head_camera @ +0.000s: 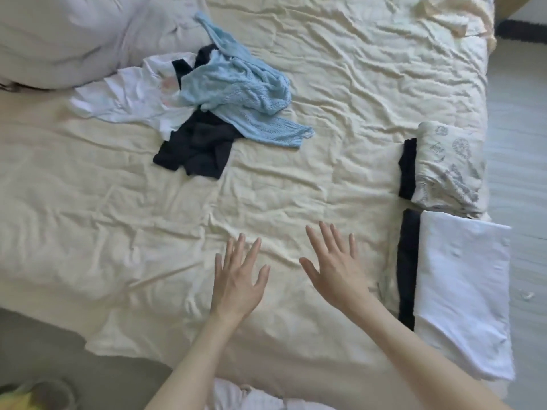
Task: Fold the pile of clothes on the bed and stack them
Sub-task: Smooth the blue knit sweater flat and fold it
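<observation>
Both hands, left and right, were spread flat, holding nothing. The pile lay well beyond them on the bed. The blue knit on top looked light, floppy, stretchy; probably best lifted at the shoulders.

Unfolded pile of clothes on bed, far left, just before pillow. Two folded stacks at right edge, one behind the other. Hands between, nearer.
</observation>
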Action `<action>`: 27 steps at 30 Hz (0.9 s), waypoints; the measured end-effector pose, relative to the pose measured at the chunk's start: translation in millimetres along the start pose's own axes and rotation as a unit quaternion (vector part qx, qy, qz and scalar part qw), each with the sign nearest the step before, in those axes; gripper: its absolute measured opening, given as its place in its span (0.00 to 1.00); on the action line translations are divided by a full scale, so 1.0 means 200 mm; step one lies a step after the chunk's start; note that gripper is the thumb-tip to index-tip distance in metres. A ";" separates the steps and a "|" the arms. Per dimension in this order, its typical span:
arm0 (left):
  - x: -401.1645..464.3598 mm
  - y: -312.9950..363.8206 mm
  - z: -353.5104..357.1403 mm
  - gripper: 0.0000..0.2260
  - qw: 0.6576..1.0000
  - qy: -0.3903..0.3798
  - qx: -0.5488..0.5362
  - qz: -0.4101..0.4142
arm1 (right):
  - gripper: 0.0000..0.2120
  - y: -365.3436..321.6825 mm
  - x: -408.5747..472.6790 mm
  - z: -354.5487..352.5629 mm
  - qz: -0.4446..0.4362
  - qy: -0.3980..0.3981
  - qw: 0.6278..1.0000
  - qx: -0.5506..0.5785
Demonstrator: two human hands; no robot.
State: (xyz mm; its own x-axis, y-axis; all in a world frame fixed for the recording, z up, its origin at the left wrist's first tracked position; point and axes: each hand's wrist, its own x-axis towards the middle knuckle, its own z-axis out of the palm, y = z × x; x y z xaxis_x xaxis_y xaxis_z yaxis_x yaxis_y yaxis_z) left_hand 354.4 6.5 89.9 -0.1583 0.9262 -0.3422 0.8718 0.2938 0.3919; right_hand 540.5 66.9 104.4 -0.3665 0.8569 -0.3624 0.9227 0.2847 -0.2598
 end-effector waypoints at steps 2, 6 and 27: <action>-0.02 -0.15 -0.01 0.25 1.000 -0.013 0.001 -0.013 | 0.30 -0.13 0.05 0.05 -0.014 -0.019 1.000 -0.016; 0.02 -0.48 0.01 0.26 0.996 -0.084 0.042 -0.007 | 0.30 -0.38 0.25 0.14 -0.029 -0.051 0.998 -0.034; 1.58 -1.38 -0.36 0.42 0.992 -0.056 0.106 0.031 | 0.27 -0.79 1.69 0.24 0.022 0.032 0.996 -0.074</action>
State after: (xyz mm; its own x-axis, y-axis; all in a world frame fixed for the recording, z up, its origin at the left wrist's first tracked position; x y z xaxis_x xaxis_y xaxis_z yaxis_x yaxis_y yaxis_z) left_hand 31.3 235.7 -65.5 -0.0585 0.9056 -0.4202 0.9581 0.1691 0.2311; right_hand 264.7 289.7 -20.1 -0.3206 0.8944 -0.3117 0.9472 0.3019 -0.1081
